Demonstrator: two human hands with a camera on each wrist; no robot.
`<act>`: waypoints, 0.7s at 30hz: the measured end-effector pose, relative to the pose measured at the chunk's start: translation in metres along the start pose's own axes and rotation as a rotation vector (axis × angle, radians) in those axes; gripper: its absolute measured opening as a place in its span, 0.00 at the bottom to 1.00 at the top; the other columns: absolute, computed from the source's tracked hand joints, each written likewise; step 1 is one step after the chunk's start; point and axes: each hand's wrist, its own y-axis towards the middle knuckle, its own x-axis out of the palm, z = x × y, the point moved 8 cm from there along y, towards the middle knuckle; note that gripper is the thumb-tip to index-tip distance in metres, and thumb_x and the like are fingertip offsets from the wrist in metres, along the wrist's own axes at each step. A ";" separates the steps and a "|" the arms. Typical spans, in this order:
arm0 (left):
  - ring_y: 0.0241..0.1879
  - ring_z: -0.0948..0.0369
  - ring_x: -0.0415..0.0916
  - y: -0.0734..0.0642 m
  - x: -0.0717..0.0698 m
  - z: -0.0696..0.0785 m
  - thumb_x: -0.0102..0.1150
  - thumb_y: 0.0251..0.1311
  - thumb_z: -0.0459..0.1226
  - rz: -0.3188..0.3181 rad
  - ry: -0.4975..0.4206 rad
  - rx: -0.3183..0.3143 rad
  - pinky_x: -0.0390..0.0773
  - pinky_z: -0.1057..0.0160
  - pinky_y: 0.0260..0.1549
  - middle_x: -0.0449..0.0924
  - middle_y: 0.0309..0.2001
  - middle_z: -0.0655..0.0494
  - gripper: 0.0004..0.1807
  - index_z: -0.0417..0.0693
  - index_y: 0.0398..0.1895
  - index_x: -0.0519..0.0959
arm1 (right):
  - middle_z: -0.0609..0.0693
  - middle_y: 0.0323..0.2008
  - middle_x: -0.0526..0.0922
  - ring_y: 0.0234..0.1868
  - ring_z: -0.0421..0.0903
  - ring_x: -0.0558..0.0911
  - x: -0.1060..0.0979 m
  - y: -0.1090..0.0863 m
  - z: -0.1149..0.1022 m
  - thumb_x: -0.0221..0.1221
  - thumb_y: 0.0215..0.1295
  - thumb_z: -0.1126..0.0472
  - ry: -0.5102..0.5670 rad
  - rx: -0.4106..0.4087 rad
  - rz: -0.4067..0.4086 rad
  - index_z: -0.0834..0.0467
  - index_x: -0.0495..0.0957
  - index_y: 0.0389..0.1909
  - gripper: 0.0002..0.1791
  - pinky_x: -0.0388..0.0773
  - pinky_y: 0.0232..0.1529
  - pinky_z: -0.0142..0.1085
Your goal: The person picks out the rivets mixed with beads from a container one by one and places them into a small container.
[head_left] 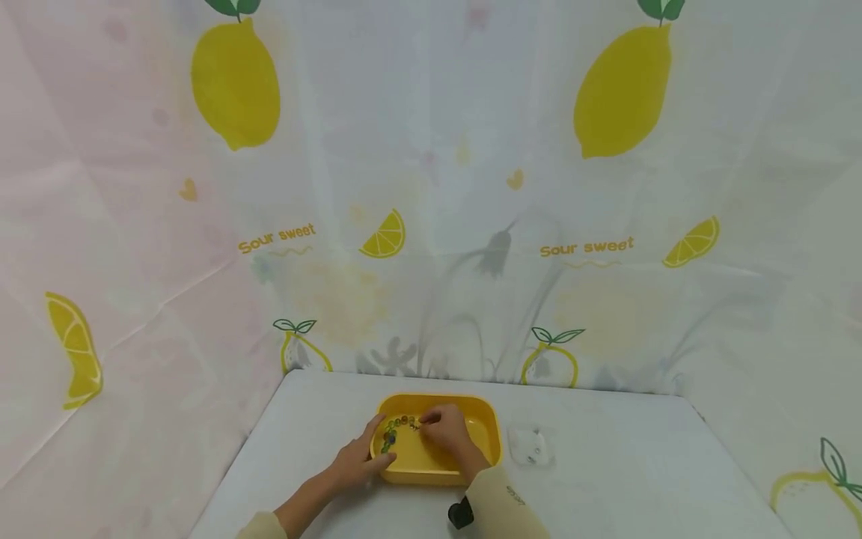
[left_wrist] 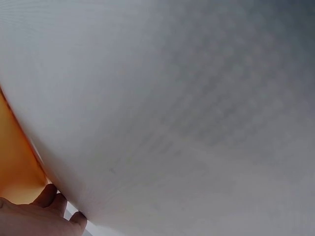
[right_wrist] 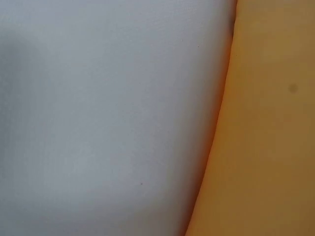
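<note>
A shallow yellow tray (head_left: 431,477) lies on the white tabletop. Inside its left part, round green, amber and dark blue beads (head_left: 391,433) form a curved row; whether a string joins them cannot be made out. My left hand (head_left: 353,458) rests against the tray's left side, fingers extended along the outside and thumb at the near left corner. In the left wrist view its fingertips (left_wrist: 47,195) touch the tray's edge. My right hand (head_left: 446,428) reaches into the tray, thumb and forefinger pinching a small dark-and-pale piece (head_left: 414,427) at the row's right end.
Right of the tray lies a clear plastic packet (head_left: 532,447) with small dark marks or pieces in it. A lemon-printed cloth (head_left: 431,299) hangs behind and at both sides of the table. A black device (head_left: 461,513) sits at my right wrist.
</note>
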 end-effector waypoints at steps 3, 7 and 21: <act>0.52 0.46 0.71 -0.001 0.001 0.000 0.53 0.55 0.58 0.001 0.006 0.007 0.68 0.40 0.47 0.68 0.59 0.37 0.44 0.58 0.71 0.46 | 0.52 0.26 0.84 0.23 0.39 0.75 0.002 -0.001 0.001 0.64 0.49 0.68 0.053 0.025 -0.024 0.63 0.84 0.30 0.06 0.73 0.22 0.32; 0.51 0.48 0.71 0.000 0.000 0.000 0.53 0.55 0.58 0.006 0.008 0.014 0.69 0.42 0.47 0.69 0.59 0.39 0.43 0.60 0.71 0.47 | 0.51 0.28 0.83 0.23 0.41 0.75 0.002 -0.001 0.002 0.63 0.52 0.66 0.121 0.082 -0.036 0.62 0.84 0.33 0.07 0.73 0.22 0.34; 0.49 0.49 0.72 0.002 -0.001 -0.002 0.53 0.55 0.58 0.022 0.004 0.016 0.70 0.43 0.45 0.70 0.57 0.37 0.44 0.57 0.71 0.47 | 0.57 0.31 0.85 0.27 0.43 0.82 0.001 0.001 -0.001 0.65 0.51 0.69 0.279 0.087 -0.057 0.68 0.82 0.34 0.09 0.79 0.30 0.36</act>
